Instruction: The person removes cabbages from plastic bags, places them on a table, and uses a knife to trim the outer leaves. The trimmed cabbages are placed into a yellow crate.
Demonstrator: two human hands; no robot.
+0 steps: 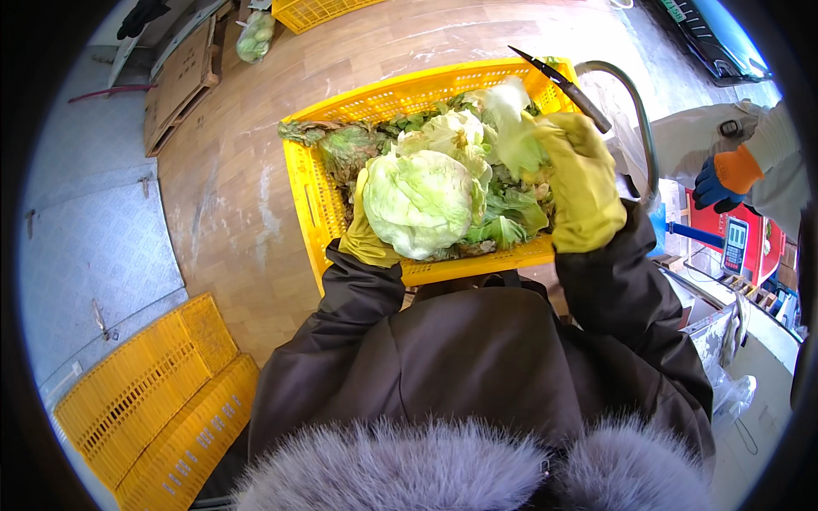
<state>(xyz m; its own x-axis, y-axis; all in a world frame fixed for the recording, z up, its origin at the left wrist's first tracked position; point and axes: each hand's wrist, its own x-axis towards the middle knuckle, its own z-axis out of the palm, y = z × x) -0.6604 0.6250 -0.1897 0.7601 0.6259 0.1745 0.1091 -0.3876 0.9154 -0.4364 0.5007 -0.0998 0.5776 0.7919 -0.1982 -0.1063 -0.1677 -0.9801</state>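
My left hand (369, 233), in a yellow rubber glove, cups a pale green head of iceberg lettuce (418, 203) from its left side and below. My right hand (585, 182), gloved alike, pinches a loose lettuce leaf (511, 124), which is blurred. A knife (569, 89) with a dark blade and brown handle slants just beyond the right fist, its tip toward the upper left. Whether the fingers also grip the knife, I cannot tell. Beneath both hands, a yellow plastic crate (305, 191) holds torn green leaves (511, 214) and wilted brownish ones (348, 150).
To the right, a person's hand in an orange-and-blue glove (728, 179) hangs near a scale display (735, 246). A grey hose (639, 102) curves past the crate's right end. Yellow crates (153, 383) stand lower left. Cardboard (182, 83) and bagged produce (255, 36) lie upper left.
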